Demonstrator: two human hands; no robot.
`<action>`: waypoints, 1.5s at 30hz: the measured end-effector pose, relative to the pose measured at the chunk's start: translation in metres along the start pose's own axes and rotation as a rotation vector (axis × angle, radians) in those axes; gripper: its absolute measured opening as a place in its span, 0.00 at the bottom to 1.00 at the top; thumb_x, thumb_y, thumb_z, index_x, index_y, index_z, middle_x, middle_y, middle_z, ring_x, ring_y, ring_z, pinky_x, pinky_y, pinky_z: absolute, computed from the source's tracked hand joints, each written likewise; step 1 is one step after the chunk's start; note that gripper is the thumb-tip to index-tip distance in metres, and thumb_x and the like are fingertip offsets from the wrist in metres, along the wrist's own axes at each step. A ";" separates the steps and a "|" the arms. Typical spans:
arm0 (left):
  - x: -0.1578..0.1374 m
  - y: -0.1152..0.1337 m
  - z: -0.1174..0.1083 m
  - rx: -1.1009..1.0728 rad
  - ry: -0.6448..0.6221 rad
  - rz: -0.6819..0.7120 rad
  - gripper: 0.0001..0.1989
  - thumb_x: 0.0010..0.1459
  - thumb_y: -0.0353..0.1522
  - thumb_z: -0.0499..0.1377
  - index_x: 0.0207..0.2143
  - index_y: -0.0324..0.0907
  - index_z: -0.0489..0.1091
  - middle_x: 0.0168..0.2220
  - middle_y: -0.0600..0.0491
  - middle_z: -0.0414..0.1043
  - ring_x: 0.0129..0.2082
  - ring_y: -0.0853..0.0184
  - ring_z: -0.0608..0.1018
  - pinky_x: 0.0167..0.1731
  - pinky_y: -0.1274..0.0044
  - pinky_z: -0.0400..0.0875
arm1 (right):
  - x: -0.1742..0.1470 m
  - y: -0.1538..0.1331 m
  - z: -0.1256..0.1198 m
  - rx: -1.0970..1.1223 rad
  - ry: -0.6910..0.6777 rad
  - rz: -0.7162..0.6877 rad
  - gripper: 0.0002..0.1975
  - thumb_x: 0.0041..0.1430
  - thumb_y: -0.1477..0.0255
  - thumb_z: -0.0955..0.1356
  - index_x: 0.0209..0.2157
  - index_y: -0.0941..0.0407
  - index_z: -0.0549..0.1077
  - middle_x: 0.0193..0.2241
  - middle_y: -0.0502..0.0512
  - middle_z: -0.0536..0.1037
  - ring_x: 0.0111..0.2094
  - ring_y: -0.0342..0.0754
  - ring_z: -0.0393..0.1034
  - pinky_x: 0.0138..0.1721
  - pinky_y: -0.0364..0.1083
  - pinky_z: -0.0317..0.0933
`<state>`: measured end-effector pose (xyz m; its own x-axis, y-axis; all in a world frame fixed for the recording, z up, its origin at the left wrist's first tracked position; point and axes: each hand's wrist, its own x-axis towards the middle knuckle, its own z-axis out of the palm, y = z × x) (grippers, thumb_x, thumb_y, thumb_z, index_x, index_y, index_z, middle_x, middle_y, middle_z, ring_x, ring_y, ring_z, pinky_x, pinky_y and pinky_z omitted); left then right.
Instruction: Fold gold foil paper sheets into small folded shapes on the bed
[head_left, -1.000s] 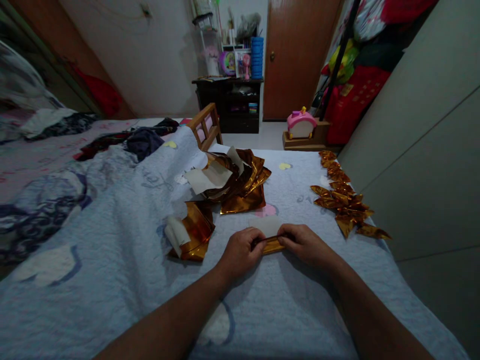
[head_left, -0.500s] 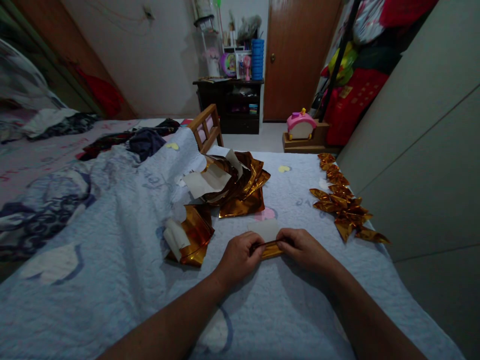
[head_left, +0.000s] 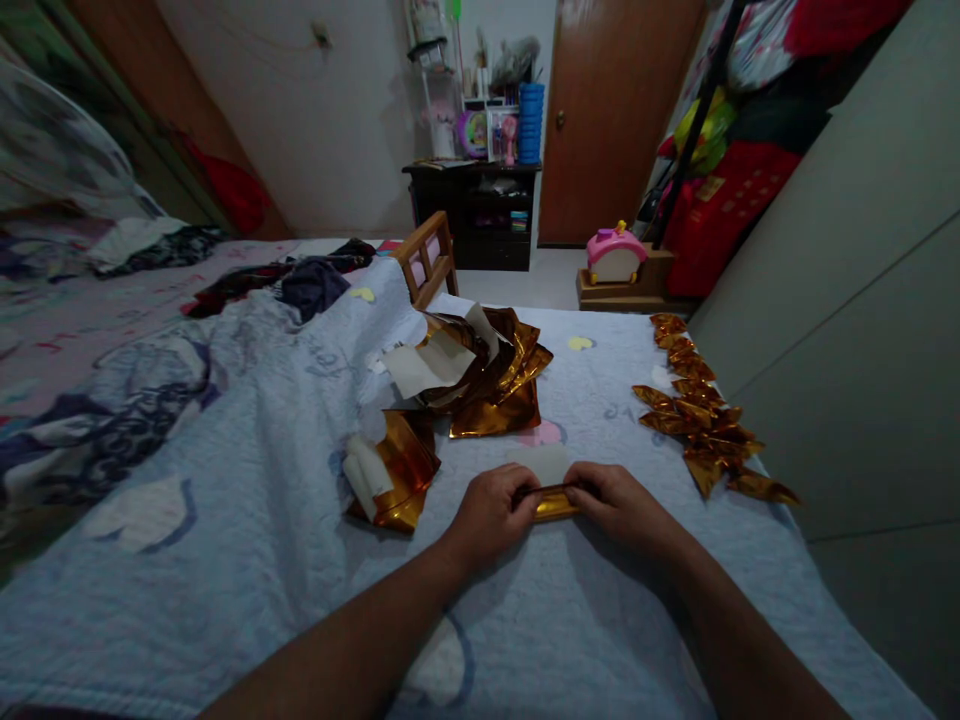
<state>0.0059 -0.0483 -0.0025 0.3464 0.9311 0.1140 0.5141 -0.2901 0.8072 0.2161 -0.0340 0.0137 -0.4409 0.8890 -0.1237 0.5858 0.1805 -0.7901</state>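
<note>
A sheet of gold foil paper (head_left: 556, 503) lies on the bed in front of me, partly rolled or folded; its pale back shows on the far side. My left hand (head_left: 501, 508) pinches the left end of the fold between thumb and fingers. At the other end, my right hand (head_left: 611, 500) grips it the same way. Beyond my hands sits a loose pile of gold foil sheets (head_left: 495, 412), some with white backs up. A smaller bunch of foil sheets (head_left: 401, 480) rests to the left. Several folded gold foil pieces (head_left: 701, 420) line the bed's right edge.
A light blue quilt (head_left: 285, 560) covers the bed, with rumpled clothes (head_left: 311, 285) at the left. A wooden bed rail (head_left: 427, 260) stands at the far edge. Past it are a dark cabinet (head_left: 476, 215) and a pink toy (head_left: 615, 255). A pale panel (head_left: 862, 330) rises at right.
The whole view has shifted a little, so things appear slightly farther right. Both hands keep their pinch on the foil paper, and slightly more of its gold face shows between them.
</note>
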 end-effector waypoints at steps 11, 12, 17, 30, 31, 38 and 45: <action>-0.002 0.001 -0.002 -0.026 -0.040 0.025 0.04 0.55 0.27 0.58 0.29 0.40 0.73 0.28 0.54 0.73 0.30 0.68 0.73 0.32 0.78 0.62 | 0.000 0.002 0.001 0.004 -0.011 -0.004 0.08 0.57 0.73 0.63 0.30 0.56 0.73 0.26 0.52 0.76 0.28 0.45 0.68 0.31 0.44 0.57; -0.002 0.001 -0.003 -0.035 -0.046 0.029 0.05 0.56 0.27 0.58 0.29 0.40 0.73 0.28 0.54 0.73 0.30 0.68 0.73 0.32 0.78 0.62 | 0.000 0.001 0.001 0.009 -0.011 -0.009 0.08 0.58 0.72 0.63 0.30 0.56 0.73 0.26 0.51 0.76 0.28 0.45 0.67 0.31 0.43 0.56; -0.003 0.002 -0.006 -0.071 -0.063 0.023 0.05 0.56 0.27 0.58 0.30 0.40 0.74 0.29 0.53 0.74 0.29 0.68 0.73 0.31 0.77 0.62 | 0.000 0.001 0.002 0.028 -0.009 -0.001 0.08 0.58 0.72 0.63 0.30 0.56 0.73 0.25 0.51 0.76 0.28 0.46 0.67 0.30 0.44 0.57; 0.000 0.001 -0.005 -0.055 -0.032 0.020 0.04 0.56 0.26 0.59 0.30 0.40 0.74 0.29 0.54 0.74 0.29 0.68 0.73 0.32 0.78 0.62 | -0.001 0.003 0.001 0.054 -0.004 -0.007 0.08 0.59 0.70 0.63 0.30 0.56 0.73 0.25 0.50 0.74 0.27 0.45 0.66 0.30 0.44 0.56; 0.000 0.001 -0.005 -0.052 -0.030 0.020 0.04 0.56 0.26 0.59 0.31 0.40 0.74 0.29 0.54 0.74 0.29 0.68 0.73 0.32 0.78 0.63 | -0.001 0.003 0.001 0.054 -0.003 -0.006 0.08 0.59 0.70 0.63 0.30 0.56 0.73 0.25 0.50 0.74 0.27 0.45 0.66 0.30 0.44 0.57; 0.001 0.000 -0.006 -0.037 -0.008 -0.017 0.04 0.56 0.26 0.59 0.31 0.41 0.74 0.30 0.53 0.74 0.31 0.67 0.74 0.33 0.77 0.64 | 0.000 0.007 0.002 0.086 0.035 0.000 0.05 0.57 0.72 0.65 0.34 0.56 0.73 0.28 0.51 0.77 0.29 0.46 0.69 0.31 0.43 0.59; 0.002 0.001 -0.007 -0.009 0.014 -0.025 0.03 0.58 0.28 0.59 0.31 0.41 0.73 0.31 0.53 0.74 0.32 0.67 0.74 0.34 0.77 0.64 | 0.000 0.003 0.004 0.067 0.075 0.027 0.06 0.58 0.72 0.64 0.35 0.55 0.72 0.28 0.51 0.76 0.30 0.46 0.70 0.32 0.44 0.60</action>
<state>0.0014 -0.0448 0.0027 0.3227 0.9410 0.1018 0.5151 -0.2648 0.8152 0.2151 -0.0352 0.0090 -0.3719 0.9226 -0.1022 0.5486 0.1297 -0.8259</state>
